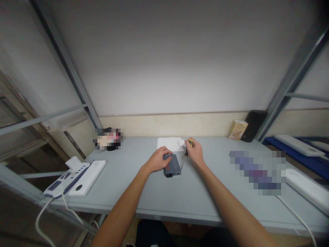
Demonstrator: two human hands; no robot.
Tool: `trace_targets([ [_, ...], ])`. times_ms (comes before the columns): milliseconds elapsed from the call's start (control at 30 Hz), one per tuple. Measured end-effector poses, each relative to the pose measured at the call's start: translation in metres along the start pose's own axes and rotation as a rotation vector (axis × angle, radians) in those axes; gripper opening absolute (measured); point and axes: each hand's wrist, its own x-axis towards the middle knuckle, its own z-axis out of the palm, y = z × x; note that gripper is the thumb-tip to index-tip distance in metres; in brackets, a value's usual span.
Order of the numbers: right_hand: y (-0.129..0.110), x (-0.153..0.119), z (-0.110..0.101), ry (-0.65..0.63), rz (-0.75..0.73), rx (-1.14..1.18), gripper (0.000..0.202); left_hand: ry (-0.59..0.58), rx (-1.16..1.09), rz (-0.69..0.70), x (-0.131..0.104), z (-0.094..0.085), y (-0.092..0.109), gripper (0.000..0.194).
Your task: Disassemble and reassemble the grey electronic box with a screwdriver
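A small dark grey network box (174, 165) with a port on its near end lies flat on the grey table (123, 181). My left hand (158, 160) grips the box from its left and far side, thumb across the top. In my right hand (195, 151) is a screwdriver (186, 153) with a yellow and black handle, its fingers wrapped round it. The thin shaft slants down to the box's right side near the front corner; whether the tip sits in a screw is too small to tell.
Behind the box lie a white sheet (167, 142) and a small white object (181, 142). At left are a power strip (69, 178) and a white slab (89, 177). A yellow carton (237, 129) and black speaker-like object (254, 125) stand back right. A cable (295, 214) crosses the right front edge.
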Motion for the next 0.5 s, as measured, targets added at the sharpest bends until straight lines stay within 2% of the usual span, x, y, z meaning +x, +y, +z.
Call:
trace_targets([
  [500, -0.0004, 0.0009, -0.0014, 0.001, 0.005, 0.008, 0.022, 0.000, -0.004, -0.004, 0.0004, -0.0007, 0.0000, 0.021],
])
